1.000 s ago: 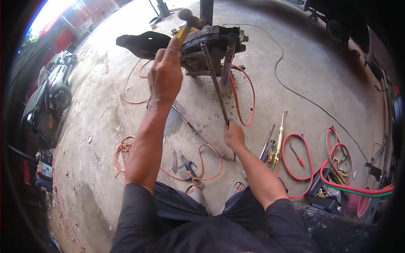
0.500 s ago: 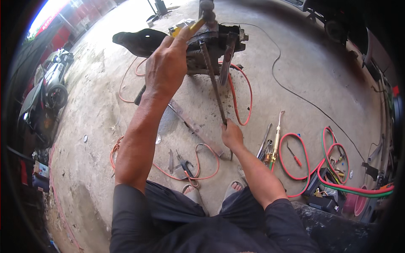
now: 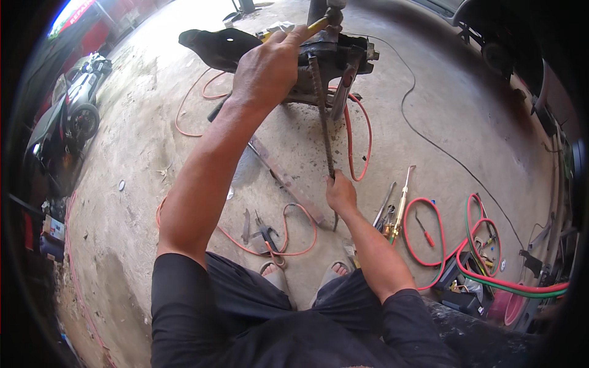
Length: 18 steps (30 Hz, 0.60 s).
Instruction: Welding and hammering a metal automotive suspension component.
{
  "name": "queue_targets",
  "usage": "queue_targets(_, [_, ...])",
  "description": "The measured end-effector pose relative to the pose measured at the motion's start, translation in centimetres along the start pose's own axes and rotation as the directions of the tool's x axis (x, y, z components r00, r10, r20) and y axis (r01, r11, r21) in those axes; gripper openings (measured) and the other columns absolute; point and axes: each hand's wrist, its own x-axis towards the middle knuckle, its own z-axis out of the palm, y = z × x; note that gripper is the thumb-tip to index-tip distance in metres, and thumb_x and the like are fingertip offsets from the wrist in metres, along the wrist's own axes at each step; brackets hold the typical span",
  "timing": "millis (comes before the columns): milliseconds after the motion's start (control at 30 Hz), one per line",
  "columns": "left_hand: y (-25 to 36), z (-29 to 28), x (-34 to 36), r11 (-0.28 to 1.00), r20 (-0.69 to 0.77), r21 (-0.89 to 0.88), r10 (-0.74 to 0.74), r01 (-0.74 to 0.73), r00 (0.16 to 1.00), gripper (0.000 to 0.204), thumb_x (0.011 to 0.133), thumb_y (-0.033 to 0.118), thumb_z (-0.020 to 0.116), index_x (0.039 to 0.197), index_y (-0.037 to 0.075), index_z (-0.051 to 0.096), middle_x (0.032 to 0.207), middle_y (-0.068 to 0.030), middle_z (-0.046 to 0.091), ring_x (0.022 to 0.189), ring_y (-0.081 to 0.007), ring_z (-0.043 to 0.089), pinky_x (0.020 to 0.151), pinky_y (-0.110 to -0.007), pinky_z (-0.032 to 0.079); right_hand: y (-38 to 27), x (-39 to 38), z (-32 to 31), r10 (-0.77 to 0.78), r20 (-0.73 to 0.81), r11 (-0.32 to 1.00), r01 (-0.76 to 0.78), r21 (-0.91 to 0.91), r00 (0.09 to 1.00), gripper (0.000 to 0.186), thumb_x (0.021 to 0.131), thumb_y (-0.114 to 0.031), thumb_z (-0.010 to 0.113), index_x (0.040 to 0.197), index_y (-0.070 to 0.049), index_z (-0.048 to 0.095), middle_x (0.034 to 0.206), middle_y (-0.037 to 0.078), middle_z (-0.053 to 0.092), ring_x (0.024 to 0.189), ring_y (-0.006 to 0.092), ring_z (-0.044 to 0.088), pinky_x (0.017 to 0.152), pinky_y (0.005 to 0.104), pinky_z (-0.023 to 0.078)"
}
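My left hand (image 3: 268,73) is closed round the yellow handle of a hammer (image 3: 317,26), whose metal head is raised over a dark metal block. In my right hand (image 3: 341,193) is a ribbed steel bar (image 3: 321,113). The bar's far end reaches up to the near side of the block. A black bent metal plate (image 3: 218,48) sticks out from the block's left side. A flat steel piece (image 3: 347,83) leans against the block's front, right of the bar. My left hand hides part of the block and plate.
On the floor lie a long flat metal strip (image 3: 288,181), an electrode holder (image 3: 266,236) with orange cable, a brass torch (image 3: 402,205), red and green hoses (image 3: 438,242) and a screwdriver (image 3: 427,236). A motorcycle (image 3: 80,110) stands at the left, a vehicle (image 3: 497,52) at the far right.
The whole view has shifted a little. My left hand and the hammer have moved right relative to the block. My right hand keeps the steel bar at about the same place against it.
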Motion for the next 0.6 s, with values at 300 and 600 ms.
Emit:
queue_targets(300, [-1.8,2.3,-3.4,0.984,-0.005,-0.143,-0.112,0.110,0.994,0.038,0.103,0.017,0.060,0.140,0.011,0.062,0.103,-0.0138,0.070,0.088,-0.0358,0.071,0.076,-0.045,0.057,0.3,0.4,0.2,-0.026,-0.037,1.000,0.026,0.015,0.999,0.031,0.101,-0.027,0.057,0.119,-0.002,0.061,0.104,0.028,0.070,0.101,0.0491,0.066,0.085,0.0567,0.051])
queue_targets(600, [-2.2,2.2,-5.4,0.959,0.025,-0.167,-0.230,0.230,0.973,0.040,0.102,0.015,0.062,0.141,0.008,0.062,0.104,-0.0163,0.071,0.089,-0.0329,0.072,0.078,-0.041,0.057,0.1,0.0,-0.2,-0.009,0.016,1.000,0.008,0.020,1.000,0.032,0.100,-0.026,0.057,0.120,-0.001,0.062,0.105,0.030,0.070,0.101,0.0494,0.066,0.087,0.0559,0.051])
